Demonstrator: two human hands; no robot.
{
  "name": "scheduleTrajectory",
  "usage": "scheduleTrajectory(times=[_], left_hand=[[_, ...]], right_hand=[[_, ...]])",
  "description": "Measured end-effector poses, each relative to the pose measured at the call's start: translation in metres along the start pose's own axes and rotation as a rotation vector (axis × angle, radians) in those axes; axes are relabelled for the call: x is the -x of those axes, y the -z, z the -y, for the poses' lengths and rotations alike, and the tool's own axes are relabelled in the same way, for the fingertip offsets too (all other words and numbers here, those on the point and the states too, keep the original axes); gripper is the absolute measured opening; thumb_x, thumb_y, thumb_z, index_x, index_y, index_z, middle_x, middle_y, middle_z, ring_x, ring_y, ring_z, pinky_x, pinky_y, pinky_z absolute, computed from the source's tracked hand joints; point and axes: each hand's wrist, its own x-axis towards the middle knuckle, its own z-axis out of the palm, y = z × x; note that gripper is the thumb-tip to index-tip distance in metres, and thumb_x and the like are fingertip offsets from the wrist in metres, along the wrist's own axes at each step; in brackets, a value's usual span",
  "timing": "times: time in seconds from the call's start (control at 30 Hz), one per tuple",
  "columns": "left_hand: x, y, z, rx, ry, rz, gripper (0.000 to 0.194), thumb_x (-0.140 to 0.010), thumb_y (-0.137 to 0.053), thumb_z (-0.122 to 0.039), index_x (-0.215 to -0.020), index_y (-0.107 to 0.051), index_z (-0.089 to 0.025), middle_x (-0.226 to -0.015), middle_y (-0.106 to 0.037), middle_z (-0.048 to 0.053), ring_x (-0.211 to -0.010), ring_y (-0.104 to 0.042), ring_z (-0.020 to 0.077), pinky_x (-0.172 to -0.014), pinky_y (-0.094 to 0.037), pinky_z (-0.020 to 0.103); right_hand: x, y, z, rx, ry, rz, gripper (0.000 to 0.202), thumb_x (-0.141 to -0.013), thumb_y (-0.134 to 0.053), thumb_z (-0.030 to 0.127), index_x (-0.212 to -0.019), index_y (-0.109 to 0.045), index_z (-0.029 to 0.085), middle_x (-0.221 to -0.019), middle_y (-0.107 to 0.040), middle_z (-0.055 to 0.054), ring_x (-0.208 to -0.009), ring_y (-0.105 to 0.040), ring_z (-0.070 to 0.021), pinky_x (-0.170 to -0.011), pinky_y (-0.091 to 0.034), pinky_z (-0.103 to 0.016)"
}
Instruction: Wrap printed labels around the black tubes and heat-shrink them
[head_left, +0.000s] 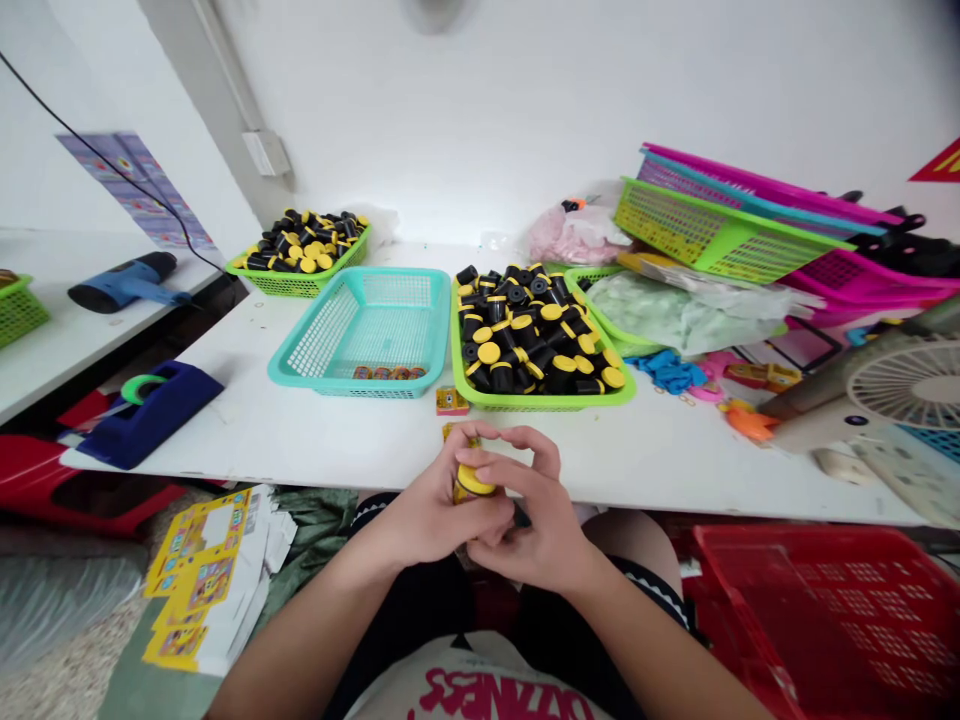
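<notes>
My left hand (439,505) and my right hand (536,510) meet at the table's front edge, both closed around one small black piece with a yellow cap (475,481). The yellow cap faces up between the fingers. Just beyond my hands lies a small yellow and red printed box (451,401), with another yellow printed piece partly hidden behind my left hand. A green basket (547,402) heaped with black and yellow pieces stands beyond my right hand. Left of it, a turquoise basket (352,385) holds several round printed items along its near side.
Another green basket (281,284) of black and yellow pieces stands at the back left. A blue tape dispenser (150,415) and a heat gun (127,282) are at the left. Stacked baskets (720,235), plastic bags and a fan (907,385) crowd the right. A red crate (840,600) stands below.
</notes>
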Motion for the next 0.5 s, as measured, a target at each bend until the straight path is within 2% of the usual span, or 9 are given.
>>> scheduleTrajectory(times=[0.07,0.13,0.23,0.3,0.37,0.43,0.5], left_hand=[[0.001,0.003,0.002,0.048,0.018,0.063,0.055,-0.085,-0.065,-0.023,-0.124,-0.026,-0.023,-0.059,-0.052,-0.009,-0.052,-0.049,0.007,-0.054,-0.039,0.019],[0.001,0.005,0.003,0.046,0.034,0.044,0.059,-0.084,-0.065,-0.024,-0.126,-0.023,-0.024,-0.062,-0.051,-0.01,-0.053,-0.05,0.007,-0.055,-0.04,0.019],[0.002,0.002,0.004,-0.083,-0.008,-0.096,0.065,-0.083,-0.066,-0.023,-0.128,-0.019,-0.027,-0.074,-0.053,-0.007,-0.059,-0.054,0.0076,-0.058,-0.043,0.02],[0.003,-0.002,0.006,-0.222,-0.061,-0.224,0.068,-0.081,-0.067,-0.021,-0.13,-0.02,-0.026,-0.083,-0.055,-0.004,-0.065,-0.056,0.0086,-0.061,-0.045,0.021],[0.004,-0.006,0.007,-0.343,-0.096,-0.335,0.069,-0.081,-0.066,-0.019,-0.131,-0.019,-0.025,-0.086,-0.056,-0.002,-0.067,-0.057,0.0093,-0.062,-0.045,0.021],[0.004,-0.009,0.009,-0.41,-0.123,-0.398,0.071,-0.082,-0.064,-0.017,-0.133,-0.016,-0.024,-0.082,-0.057,-0.003,-0.063,-0.055,0.0088,-0.059,-0.043,0.02],[0.004,-0.01,0.009,-0.404,-0.159,-0.409,0.071,-0.081,-0.063,-0.014,-0.133,-0.016,-0.024,-0.082,-0.057,-0.003,-0.06,-0.053,0.0077,-0.055,-0.04,0.018]], right_hand=[[0.001,0.002,0.001,0.014,0.008,0.012,0.055,-0.07,-0.064,0.018,-0.121,-0.046,0.031,-0.115,-0.07,-0.002,-0.125,-0.051,-0.0259,-0.102,-0.042,-0.05],[0.0,0.006,0.002,0.102,0.035,0.033,0.054,-0.073,-0.066,0.02,-0.122,-0.046,0.029,-0.118,-0.069,-0.005,-0.122,-0.052,-0.0265,-0.103,-0.039,-0.05],[-0.001,0.014,0.004,0.315,0.118,0.015,0.049,-0.076,-0.072,0.025,-0.121,-0.052,0.027,-0.109,-0.072,-0.005,-0.107,-0.055,-0.0274,-0.096,-0.037,-0.047],[0.001,0.017,0.004,0.433,0.166,0.003,0.044,-0.079,-0.074,0.03,-0.119,-0.056,0.029,-0.1,-0.075,-0.002,-0.096,-0.053,-0.0263,-0.092,-0.036,-0.045],[0.003,0.018,0.004,0.513,0.186,0.021,0.039,-0.083,-0.071,0.032,-0.12,-0.058,0.032,-0.101,-0.076,0.001,-0.088,-0.05,-0.0247,-0.092,-0.034,-0.045],[0.004,0.018,0.002,0.548,0.192,0.045,0.038,-0.086,-0.069,0.031,-0.122,-0.058,0.033,-0.105,-0.076,0.003,-0.084,-0.049,-0.0234,-0.094,-0.033,-0.045],[0.004,0.019,0.0,0.539,0.209,0.049,0.037,-0.086,-0.068,0.031,-0.122,-0.058,0.033,-0.106,-0.076,0.003,-0.082,-0.048,-0.0227,-0.096,-0.033,-0.044]])
